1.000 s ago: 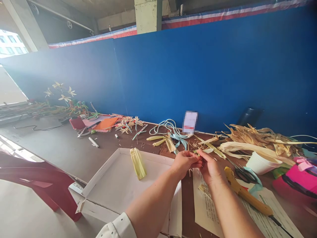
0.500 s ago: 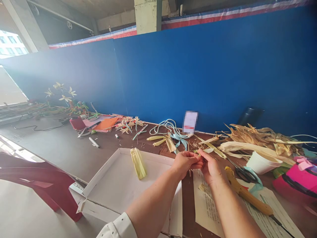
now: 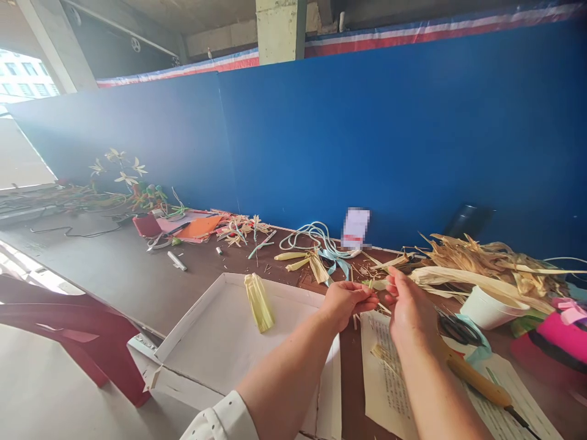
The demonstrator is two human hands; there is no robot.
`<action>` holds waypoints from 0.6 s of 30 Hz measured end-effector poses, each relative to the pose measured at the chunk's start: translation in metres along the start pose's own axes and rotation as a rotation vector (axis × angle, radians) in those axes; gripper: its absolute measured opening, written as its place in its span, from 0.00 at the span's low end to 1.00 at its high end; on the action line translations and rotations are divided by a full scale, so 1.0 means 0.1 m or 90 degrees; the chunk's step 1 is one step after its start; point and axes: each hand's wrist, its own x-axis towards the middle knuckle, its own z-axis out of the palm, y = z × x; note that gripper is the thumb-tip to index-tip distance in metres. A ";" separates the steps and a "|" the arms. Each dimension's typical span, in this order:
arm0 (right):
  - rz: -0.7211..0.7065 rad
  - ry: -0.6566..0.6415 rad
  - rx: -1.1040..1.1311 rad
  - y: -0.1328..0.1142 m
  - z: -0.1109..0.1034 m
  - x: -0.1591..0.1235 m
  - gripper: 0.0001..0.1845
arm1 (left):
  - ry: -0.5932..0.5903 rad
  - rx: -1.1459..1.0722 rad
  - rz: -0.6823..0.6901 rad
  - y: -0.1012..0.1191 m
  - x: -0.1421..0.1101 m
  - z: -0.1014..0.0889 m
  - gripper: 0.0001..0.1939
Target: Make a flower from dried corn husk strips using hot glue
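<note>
My left hand [image 3: 349, 300] is closed in a pinch, thumb against fingers, on a small pale-green strip [image 3: 370, 284] that looks like corn husk. Just to its right is my right hand [image 3: 410, 305], with curled fingers and the thumb close to them. Whatever it may hold is too small to make out. A gap separates the two hands. Beyond them lie yellowish husk pieces [image 3: 316, 266] with light-blue ribbon [image 3: 337, 260]. Below my right forearm, a yellow glue gun [image 3: 479, 382] is partly hidden on printed paper [image 3: 380, 385].
A white box lid [image 3: 197, 342] at the left holds a folded husk bundle [image 3: 259, 304]. Dried husks [image 3: 495, 263], a white cup [image 3: 493, 307], scissors [image 3: 458, 330] and a pink item [image 3: 564, 336] crowd the right. A blue panel [image 3: 367, 134] stands behind the table.
My right hand has moved right, away from my left hand; their fingertips were together before. My left hand keeps its pinch. The view has shifted slightly.
</note>
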 end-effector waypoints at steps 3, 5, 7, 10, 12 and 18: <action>-0.029 0.033 0.051 -0.22 0.01 -0.06 0.21 | -0.006 -0.012 0.004 0.00 0.01 -0.01 0.07; -0.045 0.033 0.070 -0.36 0.00 -0.12 0.20 | -0.013 -0.015 0.005 0.01 0.01 -0.02 0.07; -0.062 0.013 0.080 -0.50 -0.06 -0.17 0.20 | -0.017 -0.012 0.004 0.01 0.01 -0.02 0.06; -0.105 -0.063 -0.006 -0.67 -0.27 -0.19 0.20 | -0.012 -0.007 0.000 0.01 0.01 -0.03 0.05; -0.155 -0.134 -0.217 -0.76 -0.51 -0.12 0.22 | -0.009 -0.006 -0.001 0.01 0.01 -0.03 0.05; -0.117 -0.281 -0.765 -0.61 -1.37 0.31 0.17 | 0.003 0.004 0.009 0.00 0.02 -0.03 0.06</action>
